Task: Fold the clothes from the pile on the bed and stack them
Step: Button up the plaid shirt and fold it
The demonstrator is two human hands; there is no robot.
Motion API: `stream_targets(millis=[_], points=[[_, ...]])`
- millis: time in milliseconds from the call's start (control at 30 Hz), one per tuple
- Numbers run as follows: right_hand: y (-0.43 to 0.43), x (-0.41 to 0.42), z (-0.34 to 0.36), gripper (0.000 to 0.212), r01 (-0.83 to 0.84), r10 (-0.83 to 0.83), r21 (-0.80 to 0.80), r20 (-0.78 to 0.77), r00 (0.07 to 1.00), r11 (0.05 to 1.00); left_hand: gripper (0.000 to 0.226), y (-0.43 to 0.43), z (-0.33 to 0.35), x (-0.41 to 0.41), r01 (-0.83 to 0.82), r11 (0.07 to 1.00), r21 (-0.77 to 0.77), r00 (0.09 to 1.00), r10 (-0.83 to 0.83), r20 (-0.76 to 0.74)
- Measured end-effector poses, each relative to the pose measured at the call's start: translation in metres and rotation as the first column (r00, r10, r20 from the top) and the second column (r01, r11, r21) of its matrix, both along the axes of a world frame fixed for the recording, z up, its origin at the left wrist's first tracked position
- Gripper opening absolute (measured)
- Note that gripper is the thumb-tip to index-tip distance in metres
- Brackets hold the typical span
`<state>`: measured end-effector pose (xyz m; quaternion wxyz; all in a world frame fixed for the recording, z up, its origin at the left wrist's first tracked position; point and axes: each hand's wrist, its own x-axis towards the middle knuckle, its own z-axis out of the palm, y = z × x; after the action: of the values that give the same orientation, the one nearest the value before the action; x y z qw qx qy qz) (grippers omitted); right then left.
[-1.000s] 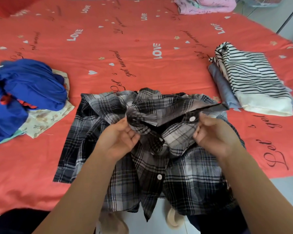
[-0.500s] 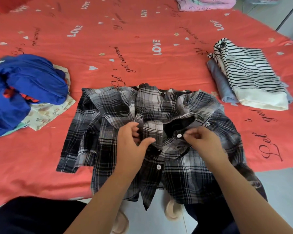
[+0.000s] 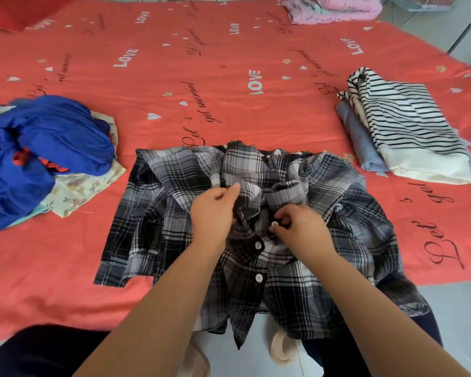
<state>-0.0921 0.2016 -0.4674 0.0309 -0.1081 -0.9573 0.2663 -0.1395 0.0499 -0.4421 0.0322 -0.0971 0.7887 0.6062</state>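
Lying rumpled at lower centre on the red bed [image 3: 229, 104], the plaid shirt [image 3: 152, 213] is pinched at its buttoned front by curled fingers of the left hand [image 3: 214, 210] and the right hand [image 3: 299, 229]. A folded striped stack [image 3: 408, 131] lies at right, a loose blue pile [image 3: 46, 148] at left.

Plaid shirt [image 3: 348, 213] collar lowered flat, right hand [image 3: 302, 232] now pinching top button [image 3: 274, 223]

**Around the bed**

The sheet [image 3: 229, 110] is orange-red. It has white LOVE words, little white hearts and dark curly writing on it. A red pillow [image 3: 19, 12] lies at the far left corner. A bunch of pink cloth [image 3: 337, 9] sits at the far edge, to the right. The floor [image 3: 462, 322] is pale grey tile. Two pale slippers [image 3: 283, 349] are on it, near the close edge of the sheet.
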Motion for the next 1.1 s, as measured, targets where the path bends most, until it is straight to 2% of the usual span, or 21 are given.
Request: stream_targets(millis=[33,100,233,300,367,433,467,600,700,800,867,933,1000,1100], points=[[-0.001,-0.002,-0.002,0.021,-0.029,0.028,0.035,0.031,0.999,0.999,0.034,0.002,0.0,-0.005,-0.047,0.993,0.104,0.994,0.036,0.104],[-0.001,-0.003,-0.005,0.018,-0.08,0.071,0.094,0.091,0.993,0.992,0.031,0.005,-0.005,-0.01,-0.064,0.985,0.158,0.977,0.03,0.21],[0.0,-0.004,-0.008,0.007,-0.102,0.091,0.081,0.131,0.987,0.991,0.019,0.007,-0.018,0.001,-0.05,0.964,0.263,0.969,-0.017,0.247],[-0.001,-0.006,-0.004,0.011,-0.037,0.039,-0.029,0.074,0.997,0.999,0.016,0.007,-0.022,0.007,-0.036,0.962,0.27,0.977,-0.023,0.213],[-0.002,-0.009,0.001,0.019,0.045,-0.039,-0.21,0.03,0.999,0.977,0.013,0.009,-0.024,0.012,-0.042,0.958,0.285,0.985,-0.008,0.172],[-0.007,-0.01,0.006,0.019,0.074,-0.06,-0.371,0.051,0.997,0.926,0.004,0.012,-0.021,0.017,-0.053,0.944,0.324,0.989,0.004,0.148],[-0.01,-0.009,0.007,0.018,0.067,-0.044,-0.4,0.068,0.997,0.914,0.003,0.012,-0.021,0.019,-0.043,0.946,0.321,0.992,0.002,0.127],[-0.014,-0.004,0.006,0.02,0.04,-0.007,-0.386,0.087,0.996,0.922,0.037,0.002,-0.03,0.038,0.09,0.996,0.004,0.994,-0.09,-0.057],[-0.014,0.001,0.005,0.013,0.083,-0.027,-0.51,0.117,0.993,0.856,0.053,-0.005,-0.038,0.053,0.143,0.971,-0.19,0.973,-0.173,-0.151],[-0.015,0.005,0.006,0.012,0.092,-0.022,-0.556,0.132,0.991,0.826,0.035,-0.008,-0.042,0.055,0.216,0.86,-0.462,0.916,-0.343,-0.211],[-0.016,0.006,0.007,0.012,0.077,-0.007,-0.555,0.127,0.992,0.828,0.02,-0.007,-0.04,0.053,0.209,0.823,-0.527,0.904,-0.368,-0.217],[-0.016,0.007,0.009,0.014,0.083,-0.009,-0.604,0.124,0.992,0.793,0.017,-0.004,-0.037,0.049,0.152,0.883,-0.445,0.936,-0.273,-0.222],[-0.016,0.009,0.011,0.015,0.087,-0.014,-0.667,0.115,0.993,0.74,0.02,-0.002,-0.033,0.045,0.078,0.965,-0.25,0.979,-0.121,-0.164],[-0.017,0.01,0.015,0.011,0.069,-0.012,-0.704,0.086,0.996,0.707,0.024,0.002,-0.027,0.044,0.048,0.998,-0.03,0.997,-0.05,-0.052]])
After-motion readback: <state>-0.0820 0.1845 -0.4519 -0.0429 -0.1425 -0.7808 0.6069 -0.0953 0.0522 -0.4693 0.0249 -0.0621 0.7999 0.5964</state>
